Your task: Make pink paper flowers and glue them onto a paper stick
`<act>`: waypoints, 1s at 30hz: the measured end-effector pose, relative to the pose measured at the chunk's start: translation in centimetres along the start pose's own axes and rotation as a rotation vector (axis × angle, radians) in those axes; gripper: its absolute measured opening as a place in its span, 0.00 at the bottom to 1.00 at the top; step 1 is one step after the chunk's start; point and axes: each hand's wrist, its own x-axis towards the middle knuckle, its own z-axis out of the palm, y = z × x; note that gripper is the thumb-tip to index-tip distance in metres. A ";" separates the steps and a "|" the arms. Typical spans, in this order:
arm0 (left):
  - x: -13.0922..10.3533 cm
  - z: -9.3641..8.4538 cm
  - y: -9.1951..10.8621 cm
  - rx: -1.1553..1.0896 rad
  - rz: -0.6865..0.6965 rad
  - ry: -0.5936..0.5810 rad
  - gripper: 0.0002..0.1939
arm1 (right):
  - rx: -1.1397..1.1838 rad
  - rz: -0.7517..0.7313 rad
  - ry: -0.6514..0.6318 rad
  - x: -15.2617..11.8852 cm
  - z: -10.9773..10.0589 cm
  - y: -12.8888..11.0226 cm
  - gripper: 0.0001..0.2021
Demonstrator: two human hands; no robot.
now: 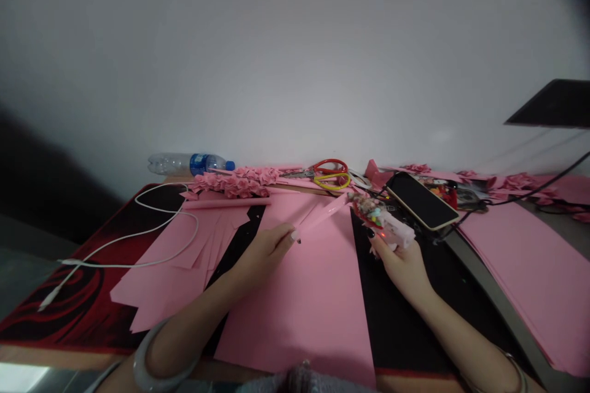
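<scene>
My left hand (273, 247) pinches the lower end of a narrow, rolled piece of pink paper (325, 210), which slants up to the right. In my right hand (405, 267) is a white glue gun (397, 230) with a small red light and colourful trinkets stuck over its front. Its tip is close to the upper end of the rolled paper; whether they touch I cannot tell. Beneath the left hand lies a large pink paper sheet (304, 307) on the dark mat. My right fingers are partly hidden behind the glue gun.
Cut pink pieces (184, 258) and a white cable (138, 265) lie left. Along the wall are a plastic bottle (191, 164), pink paper flowers (235, 183) and red-and-yellow scissors (330, 173). A phone (423, 199) and stacked pink sheets (530, 276) lie right, with a black cable (548, 181).
</scene>
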 end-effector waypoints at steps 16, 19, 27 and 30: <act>0.2 0.1 0.0 0.153 -0.032 0.020 0.12 | 0.067 0.031 -0.196 -0.3 -0.3 -0.6 0.10; 0.2 0.1 0.0 0.155 -0.039 0.025 0.12 | 0.031 0.034 -0.229 -0.5 -0.3 -0.2 0.10; 0.2 0.2 0.2 0.171 -0.044 0.011 0.12 | 0.032 0.053 -0.300 -0.6 -0.3 0.7 0.12; 0.2 0.2 0.3 0.184 -0.040 0.009 0.12 | 0.024 0.042 -0.308 -0.6 -0.3 0.7 0.13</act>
